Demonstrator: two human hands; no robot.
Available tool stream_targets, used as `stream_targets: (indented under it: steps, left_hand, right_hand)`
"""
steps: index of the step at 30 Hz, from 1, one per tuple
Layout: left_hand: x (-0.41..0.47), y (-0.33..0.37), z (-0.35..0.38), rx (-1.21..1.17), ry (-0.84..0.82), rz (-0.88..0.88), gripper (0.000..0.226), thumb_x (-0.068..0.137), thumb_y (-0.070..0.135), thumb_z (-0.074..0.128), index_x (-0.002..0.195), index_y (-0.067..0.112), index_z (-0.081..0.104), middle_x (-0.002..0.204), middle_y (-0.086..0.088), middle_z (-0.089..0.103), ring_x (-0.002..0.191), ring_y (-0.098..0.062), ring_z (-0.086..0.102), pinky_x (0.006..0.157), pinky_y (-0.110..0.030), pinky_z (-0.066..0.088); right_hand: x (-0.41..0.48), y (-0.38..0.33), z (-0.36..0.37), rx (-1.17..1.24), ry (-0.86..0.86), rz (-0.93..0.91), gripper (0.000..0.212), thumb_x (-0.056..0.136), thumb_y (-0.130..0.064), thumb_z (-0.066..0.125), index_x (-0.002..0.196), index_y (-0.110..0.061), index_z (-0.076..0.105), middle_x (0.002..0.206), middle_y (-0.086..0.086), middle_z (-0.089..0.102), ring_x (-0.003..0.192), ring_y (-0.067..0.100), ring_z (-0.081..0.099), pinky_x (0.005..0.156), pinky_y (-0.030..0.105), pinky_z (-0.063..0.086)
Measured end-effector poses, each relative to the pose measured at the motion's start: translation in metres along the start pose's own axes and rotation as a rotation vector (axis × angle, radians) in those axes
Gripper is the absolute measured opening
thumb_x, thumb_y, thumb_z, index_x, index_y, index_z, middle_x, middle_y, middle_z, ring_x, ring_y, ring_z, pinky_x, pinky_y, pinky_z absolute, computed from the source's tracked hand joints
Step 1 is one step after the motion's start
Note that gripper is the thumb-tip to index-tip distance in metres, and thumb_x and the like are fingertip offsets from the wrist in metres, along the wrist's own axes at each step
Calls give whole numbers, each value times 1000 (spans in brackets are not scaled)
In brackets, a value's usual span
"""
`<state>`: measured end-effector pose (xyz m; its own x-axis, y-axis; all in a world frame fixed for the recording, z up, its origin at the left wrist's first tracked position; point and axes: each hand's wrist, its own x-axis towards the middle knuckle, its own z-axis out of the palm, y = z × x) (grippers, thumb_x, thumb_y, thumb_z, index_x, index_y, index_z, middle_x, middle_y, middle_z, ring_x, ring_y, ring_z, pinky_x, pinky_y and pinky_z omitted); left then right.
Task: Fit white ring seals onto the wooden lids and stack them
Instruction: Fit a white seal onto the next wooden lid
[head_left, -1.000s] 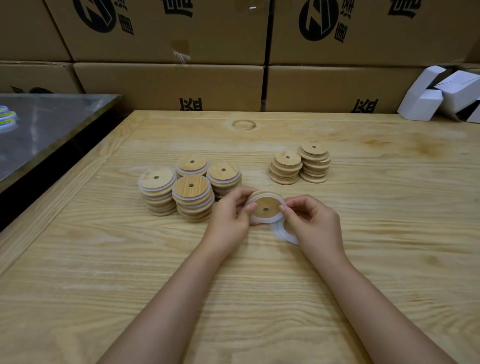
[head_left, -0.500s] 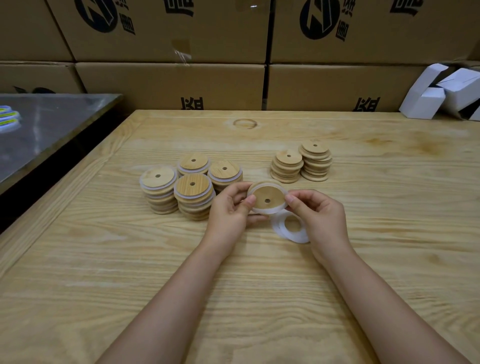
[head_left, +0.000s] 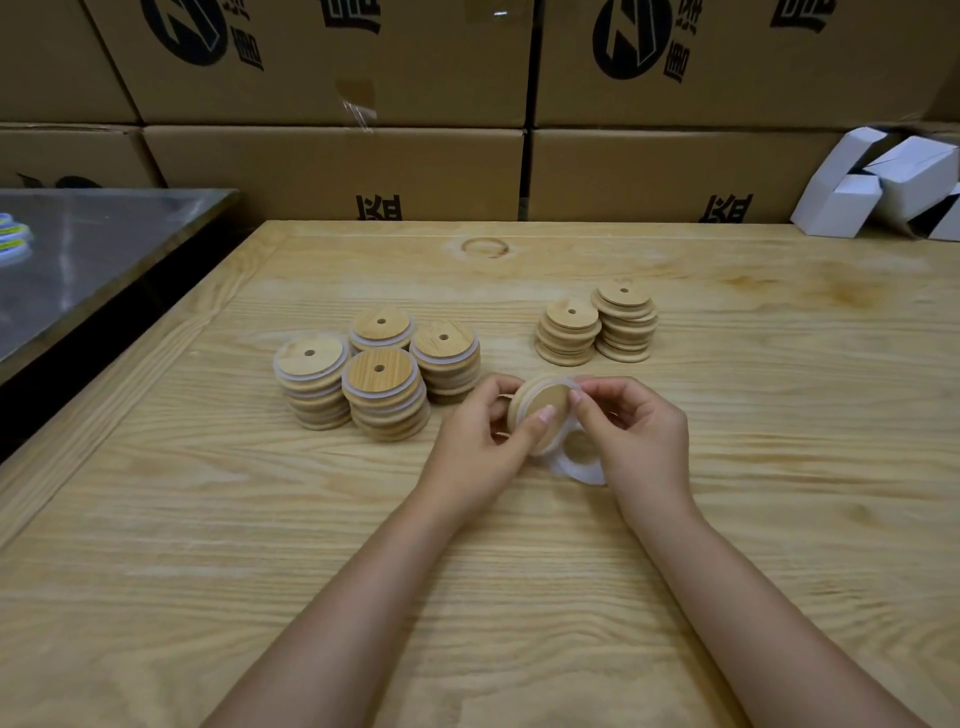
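Observation:
Both hands hold one wooden lid (head_left: 540, 402) tilted above the table, a white ring seal around its rim. My left hand (head_left: 480, 447) grips its left edge, thumb on the face. My right hand (head_left: 631, 434) pinches the lid's upper right rim with its seal. Loose white ring seals (head_left: 574, 465) lie on the table under my right hand. Several stacks of sealed lids (head_left: 382, 387) stand to the left. Two stacks of bare lids (head_left: 597, 327) stand at the back right.
The wooden table (head_left: 519, 571) has a raised border along its left edge. A metal-topped surface (head_left: 93, 249) lies to the left across a dark gap. Cardboard boxes (head_left: 332, 166) wall the back, and white folded cartons (head_left: 883, 192) sit at the far right.
The lid has tilted more upright between the hands and risen slightly. My right fingers have moved up onto its upper right rim. The stacks have not moved.

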<state>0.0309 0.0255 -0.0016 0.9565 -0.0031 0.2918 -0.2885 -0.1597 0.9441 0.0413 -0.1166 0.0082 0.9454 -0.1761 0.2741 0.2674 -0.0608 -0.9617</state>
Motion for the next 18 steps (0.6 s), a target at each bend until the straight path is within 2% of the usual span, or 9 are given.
stream_targets:
  steps: [3, 5, 9, 11, 14, 18]
  left_hand:
    - [1, 0, -1, 48, 43, 25, 11, 86, 26, 62, 92, 33, 58, 82, 9, 70, 78, -6, 67, 68, -26, 53]
    - [3, 2, -3, 35, 67, 37, 21, 89, 13, 61, 92, 33, 57, 86, 11, 68, 81, -4, 64, 73, -23, 51]
    - [5, 4, -5, 17, 85, 19, 27, 88, 3, 58, 91, 30, 57, 89, 3, 66, 88, -16, 63, 82, -34, 49]
    - [6, 5, -5, -41, 82, 9, 26, 88, 0, 57, 92, 25, 58, 90, 0, 65, 88, -15, 62, 83, -32, 48]
    - [5, 6, -6, -116, 74, 0, 24, 89, -3, 55, 93, 21, 58, 89, 2, 65, 85, -9, 61, 81, -23, 48]
    - [5, 5, -6, -146, 52, -16, 21, 90, -2, 53, 95, 19, 57, 90, -2, 65, 85, -11, 61, 81, -24, 48]
  right_hand:
    - [-1, 0, 1, -21, -16, -12, 10, 80, -5, 69, 80, -15, 71, 81, -9, 72, 79, 2, 67, 72, 12, 49]
    - [0, -1, 2, 1, -15, -2, 13, 79, -4, 70, 76, -17, 71, 80, -12, 72, 81, 1, 66, 72, 10, 48]
    - [2, -1, 3, 98, -29, 72, 14, 79, -3, 70, 74, -17, 71, 82, -5, 74, 86, 12, 68, 82, 24, 51]
    - [3, -2, 1, 99, -43, 76, 15, 79, -4, 70, 73, -18, 71, 82, -5, 74, 86, 13, 68, 83, 27, 51]
    - [4, -2, 0, 63, -83, 46, 16, 78, -4, 71, 72, -19, 71, 82, -8, 73, 85, 8, 68, 79, 20, 51]
    - [4, -1, -2, 49, -115, 36, 14, 79, -4, 70, 74, -18, 71, 81, -9, 72, 82, 5, 66, 74, 15, 49]
